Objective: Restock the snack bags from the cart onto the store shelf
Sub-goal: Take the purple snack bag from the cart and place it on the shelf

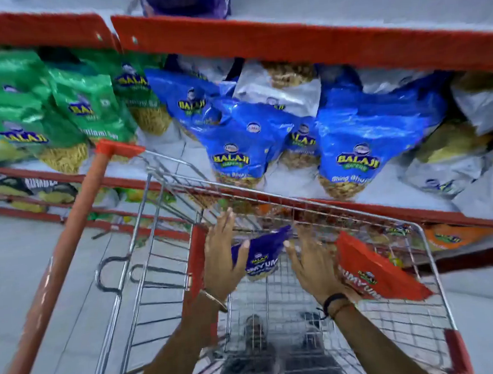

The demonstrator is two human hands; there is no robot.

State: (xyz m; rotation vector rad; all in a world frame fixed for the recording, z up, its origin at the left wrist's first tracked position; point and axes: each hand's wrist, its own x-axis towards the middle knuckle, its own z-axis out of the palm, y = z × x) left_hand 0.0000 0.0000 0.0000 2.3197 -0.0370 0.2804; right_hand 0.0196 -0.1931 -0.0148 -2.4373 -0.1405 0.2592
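Note:
A small purple snack bag hangs inside the wire cart, above its mesh floor. My left hand presses its left side, thumb laid over the top edge and fingers stretched upward. My right hand cups the bag's right edge with fingers spread, and its wrist lies next to a red snack bag leaning on the cart's right wall. The store shelf, with red front edges, rises just beyond the cart. Blue bags and green bags stand on its middle level.
The cart's orange handle bar slants across the left. Silver and yellow bags crowd the shelf's right end. A purple bag sits on the upper shelf, with more packets on the lower shelves. Grey floor tiles lie to the left.

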